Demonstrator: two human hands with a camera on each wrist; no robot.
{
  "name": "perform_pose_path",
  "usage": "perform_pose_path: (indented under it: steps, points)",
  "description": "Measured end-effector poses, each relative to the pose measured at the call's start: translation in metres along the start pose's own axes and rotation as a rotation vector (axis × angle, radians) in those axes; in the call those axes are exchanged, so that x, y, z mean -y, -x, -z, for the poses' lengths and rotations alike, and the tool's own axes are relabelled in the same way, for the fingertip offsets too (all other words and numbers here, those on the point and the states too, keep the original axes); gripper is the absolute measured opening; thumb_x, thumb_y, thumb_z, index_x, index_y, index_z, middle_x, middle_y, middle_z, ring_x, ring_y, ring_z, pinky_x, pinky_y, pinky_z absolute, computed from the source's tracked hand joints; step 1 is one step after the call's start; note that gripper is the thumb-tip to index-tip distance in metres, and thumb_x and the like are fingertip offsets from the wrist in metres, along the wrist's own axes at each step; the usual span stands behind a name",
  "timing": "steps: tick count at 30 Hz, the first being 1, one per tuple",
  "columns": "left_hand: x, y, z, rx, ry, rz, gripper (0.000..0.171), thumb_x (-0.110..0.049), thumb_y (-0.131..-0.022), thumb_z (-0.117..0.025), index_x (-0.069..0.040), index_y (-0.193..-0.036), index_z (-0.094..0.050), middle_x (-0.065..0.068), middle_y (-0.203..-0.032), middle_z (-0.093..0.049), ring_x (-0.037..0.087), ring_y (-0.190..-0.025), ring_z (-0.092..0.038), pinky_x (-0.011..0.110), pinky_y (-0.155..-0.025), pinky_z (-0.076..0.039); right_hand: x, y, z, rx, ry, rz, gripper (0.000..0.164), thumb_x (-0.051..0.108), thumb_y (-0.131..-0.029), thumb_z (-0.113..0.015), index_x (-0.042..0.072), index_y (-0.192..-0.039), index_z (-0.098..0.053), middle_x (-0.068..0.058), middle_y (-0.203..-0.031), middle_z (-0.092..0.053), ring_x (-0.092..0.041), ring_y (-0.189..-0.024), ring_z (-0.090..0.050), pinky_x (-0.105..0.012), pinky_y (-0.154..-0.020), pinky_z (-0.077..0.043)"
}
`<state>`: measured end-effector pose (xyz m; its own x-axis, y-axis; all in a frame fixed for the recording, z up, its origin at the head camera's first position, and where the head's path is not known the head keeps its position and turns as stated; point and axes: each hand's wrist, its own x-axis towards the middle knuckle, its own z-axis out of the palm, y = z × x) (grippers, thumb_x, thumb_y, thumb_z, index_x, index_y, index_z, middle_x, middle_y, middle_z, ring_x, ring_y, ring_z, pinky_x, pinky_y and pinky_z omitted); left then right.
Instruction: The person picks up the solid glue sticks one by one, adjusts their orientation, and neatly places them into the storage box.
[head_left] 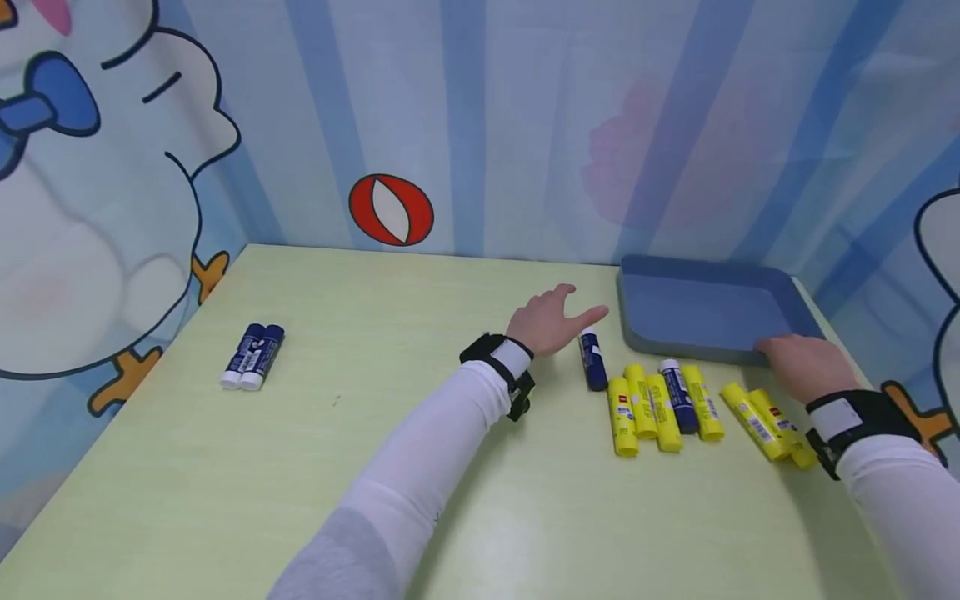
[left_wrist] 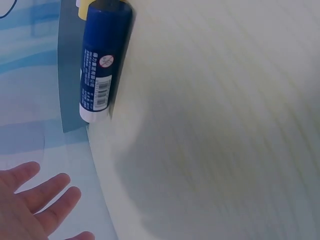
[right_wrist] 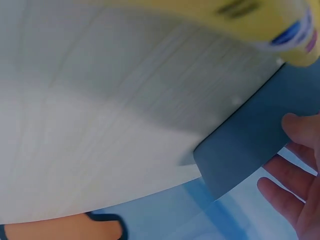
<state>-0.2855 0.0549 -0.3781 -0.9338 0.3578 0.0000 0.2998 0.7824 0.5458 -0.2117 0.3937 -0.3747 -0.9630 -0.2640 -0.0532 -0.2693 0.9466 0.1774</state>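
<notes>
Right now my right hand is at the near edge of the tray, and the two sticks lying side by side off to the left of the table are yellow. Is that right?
Not quite: the two sticks on the left are dark blue with white ends, as the head view shows. Your right hand is at the near edge of the tray.

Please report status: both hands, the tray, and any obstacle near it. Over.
Left hand: open, left of tray. Right hand: at tray's near right corner, grip unclear. Yellow sticks: lying in front of tray, possibly in the way.
</notes>
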Motion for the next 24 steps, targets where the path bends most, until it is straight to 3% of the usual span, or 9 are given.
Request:
perform_pose_path:
  steps: [9, 16, 24]
  points:
    - [0.016, -0.001, 0.005, 0.007, 0.120, 0.057, 0.076, -0.068, -0.093, -0.039, -0.015, -0.148, -0.038, 0.009, -0.136, -0.056, 0.023, -0.117, -0.058, 0.037, -0.091, -0.047, 0.035, -0.021, 0.013, 0.001, 0.018, 0.018, 0.018, -0.012, -0.085, -0.062, -0.007, -0.100, -0.069, -0.019, -0.083, -0.067, -0.033, -0.072, -0.064, -0.050, -0.069, -0.053]
    - [0.023, -0.005, 0.006, 0.023, 0.243, 0.094, 0.079, -0.067, -0.094, -0.039, -0.010, -0.148, -0.036, 0.012, -0.140, -0.052, 0.023, -0.124, -0.052, 0.038, -0.098, -0.043, 0.052, -0.032, 0.014, -0.021, 0.013, 0.035, 0.017, -0.010, -0.086, -0.062, -0.003, -0.099, -0.070, -0.015, -0.082, -0.068, -0.029, -0.072, -0.064, -0.048, -0.069, -0.054]
    - [0.036, -0.003, 0.004, 0.006, 0.321, 0.160, 0.079, -0.066, -0.094, -0.039, -0.008, -0.147, -0.036, 0.013, -0.137, -0.054, 0.024, -0.121, -0.054, 0.037, -0.096, -0.044, 0.072, -0.043, 0.021, -0.009, 0.020, 0.063, 0.017, -0.008, -0.088, -0.062, -0.001, -0.101, -0.071, -0.014, -0.082, -0.068, -0.030, -0.076, -0.065, -0.047, -0.072, -0.054]
